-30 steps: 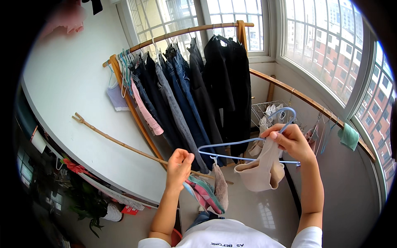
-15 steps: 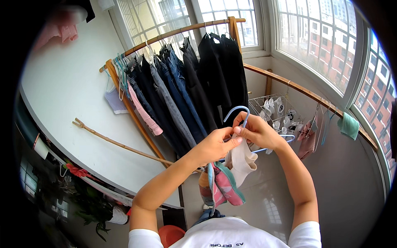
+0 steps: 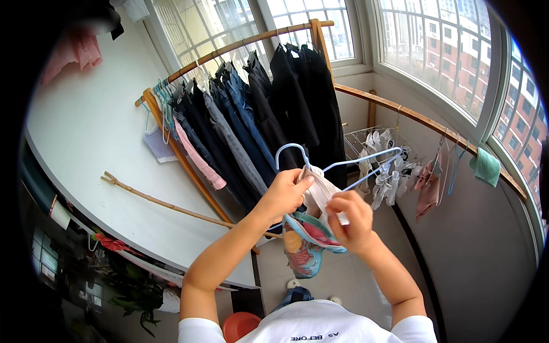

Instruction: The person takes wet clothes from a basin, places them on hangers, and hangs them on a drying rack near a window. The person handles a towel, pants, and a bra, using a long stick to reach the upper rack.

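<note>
Landmark: the hanger (image 3: 337, 166), a pale blue wire type, held in mid-air in front of the rack (image 3: 251, 40) of dark clothes.

**Grip state.** The left hand (image 3: 284, 194) is closed, fingers clamped on the beige cloth (image 3: 318, 191) just below the hanger's hook. The right hand (image 3: 351, 220) is below the hanger, thumb and fingers pinched together on the lower edge of the same cloth. Whether either hand also grips the wire itself cannot be told; the cloth hides that part.

**Position of items.** The cloth lies bunched under the hanger's neck, between the two hands. A patterned cloth (image 3: 306, 248), pink, teal and yellow, hangs below the hanger, under both hands. To the right of the hanger a clip frame (image 3: 377, 154) carries small pale items. Behind the hanger the wooden pole of the rack holds jeans and black garments.

**Probable faults.**

1. Hanger drop. Nothing shows the hook resting on anything. If only cloth is gripped, the wire may slip free and fall to the floor below.
2. Uneven seating. The cloth is bunched to the hook side. It is likely to slide off the sloped arm once released.
3. Snagging. The hanger's right arm points at the clip frame. A swing to that side could catch the wire grid or knock small items loose.
4. Patterned cloth loss. It hangs loosely and its hold is not visible; a tug on the beige cloth could shake it off.
</note>
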`<state>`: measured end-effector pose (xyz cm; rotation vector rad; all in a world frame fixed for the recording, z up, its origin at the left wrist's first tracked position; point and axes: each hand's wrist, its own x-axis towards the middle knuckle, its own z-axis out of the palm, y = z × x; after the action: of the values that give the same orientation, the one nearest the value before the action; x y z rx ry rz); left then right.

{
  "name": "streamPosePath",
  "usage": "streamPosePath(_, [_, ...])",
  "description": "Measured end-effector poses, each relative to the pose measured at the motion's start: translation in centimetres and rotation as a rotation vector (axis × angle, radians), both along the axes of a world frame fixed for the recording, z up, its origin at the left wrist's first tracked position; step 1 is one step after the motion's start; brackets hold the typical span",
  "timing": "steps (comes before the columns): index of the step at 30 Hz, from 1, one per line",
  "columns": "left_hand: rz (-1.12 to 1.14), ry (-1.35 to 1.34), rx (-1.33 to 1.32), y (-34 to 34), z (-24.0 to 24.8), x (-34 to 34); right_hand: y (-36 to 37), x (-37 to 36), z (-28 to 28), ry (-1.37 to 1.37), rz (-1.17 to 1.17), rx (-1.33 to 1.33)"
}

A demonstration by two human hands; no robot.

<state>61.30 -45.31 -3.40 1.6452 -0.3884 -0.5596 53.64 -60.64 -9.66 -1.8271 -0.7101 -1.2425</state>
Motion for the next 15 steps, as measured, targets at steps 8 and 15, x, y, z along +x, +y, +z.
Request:
streamPosePath(8, [-0.016,-0.036,-0.046,0.1,-0.8,0.5,3.8,-0.7,-2.2,0.527,0.404,0.206])
streamPosePath(15, [-0.013,-0.066,-0.039,0.8,-1.0,0.3,3.2,-1.7,-2.3,0.785,0.543,0.559])
